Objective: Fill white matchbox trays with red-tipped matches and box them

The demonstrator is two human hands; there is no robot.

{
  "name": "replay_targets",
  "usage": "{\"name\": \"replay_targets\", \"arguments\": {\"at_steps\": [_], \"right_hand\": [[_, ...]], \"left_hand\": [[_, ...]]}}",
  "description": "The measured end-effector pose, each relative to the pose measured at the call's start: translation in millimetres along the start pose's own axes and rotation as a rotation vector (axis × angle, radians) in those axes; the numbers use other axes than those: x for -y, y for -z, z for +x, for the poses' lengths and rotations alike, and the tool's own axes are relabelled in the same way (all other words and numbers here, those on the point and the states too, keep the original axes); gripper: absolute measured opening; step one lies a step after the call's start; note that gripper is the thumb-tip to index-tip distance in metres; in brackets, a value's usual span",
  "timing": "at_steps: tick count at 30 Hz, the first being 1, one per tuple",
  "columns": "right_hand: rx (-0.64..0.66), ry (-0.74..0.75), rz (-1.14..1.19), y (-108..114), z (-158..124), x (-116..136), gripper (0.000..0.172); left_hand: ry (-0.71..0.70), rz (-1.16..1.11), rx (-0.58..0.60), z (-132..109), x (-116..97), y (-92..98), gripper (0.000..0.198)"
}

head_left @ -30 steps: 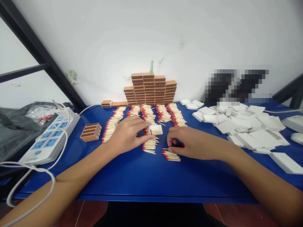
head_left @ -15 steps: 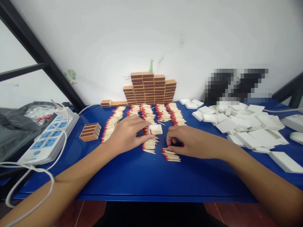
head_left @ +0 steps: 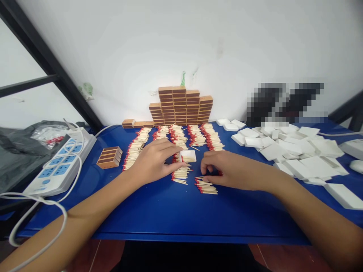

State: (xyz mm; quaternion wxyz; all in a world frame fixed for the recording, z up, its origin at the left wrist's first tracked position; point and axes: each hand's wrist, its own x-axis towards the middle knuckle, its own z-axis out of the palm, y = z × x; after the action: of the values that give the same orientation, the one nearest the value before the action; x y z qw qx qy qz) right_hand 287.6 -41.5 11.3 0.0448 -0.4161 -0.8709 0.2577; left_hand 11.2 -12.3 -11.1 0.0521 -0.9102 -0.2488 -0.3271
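Observation:
On the blue table (head_left: 176,215), my left hand (head_left: 154,160) pinches a small white matchbox tray (head_left: 188,155) between thumb and forefinger, over a row of red-tipped matches (head_left: 180,174). My right hand (head_left: 227,170) is curled, fingertips pinched on matches at the top of a small pile of matches (head_left: 206,186). Several more rows of matches (head_left: 195,136) lie behind the hands.
A stack of brown matchbox sleeves (head_left: 181,105) leans on the wall; a smaller stack (head_left: 109,157) sits left. White trays (head_left: 295,151) are heaped at right. A power strip (head_left: 61,164) with white cable (head_left: 34,204) lies left beside a dark bag (head_left: 19,151).
Almost nothing: my right fingers shifted slightly over the match pile. My left hand keeps hold of the white tray.

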Motion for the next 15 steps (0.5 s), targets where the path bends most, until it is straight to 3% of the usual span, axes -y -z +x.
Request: {"name": "replay_targets", "arguments": {"at_steps": [4, 8, 11, 15], "right_hand": [[0.022, 0.009, -0.004, -1.8, 1.3, -1.8, 0.012], [-0.038, -0.006, 0.006, 0.5, 1.5, -1.3, 0.016], [-0.186, 0.037, 0.014, 3.0, 2.3, 1.4, 0.021], [-0.447, 0.124, -0.011, -4.1, 8.8, 4.1, 0.012]], "left_hand": [[0.002, -0.004, 0.015, 0.0, 0.3, -0.9, 0.036], [-0.009, -0.002, 0.010, 0.3, -0.2, -0.8, 0.035], [0.000, -0.003, 0.011, 0.3, -1.5, -0.8, 0.036], [-0.001, -0.037, 0.004, 1.0, -5.8, -2.4, 0.035]]}}
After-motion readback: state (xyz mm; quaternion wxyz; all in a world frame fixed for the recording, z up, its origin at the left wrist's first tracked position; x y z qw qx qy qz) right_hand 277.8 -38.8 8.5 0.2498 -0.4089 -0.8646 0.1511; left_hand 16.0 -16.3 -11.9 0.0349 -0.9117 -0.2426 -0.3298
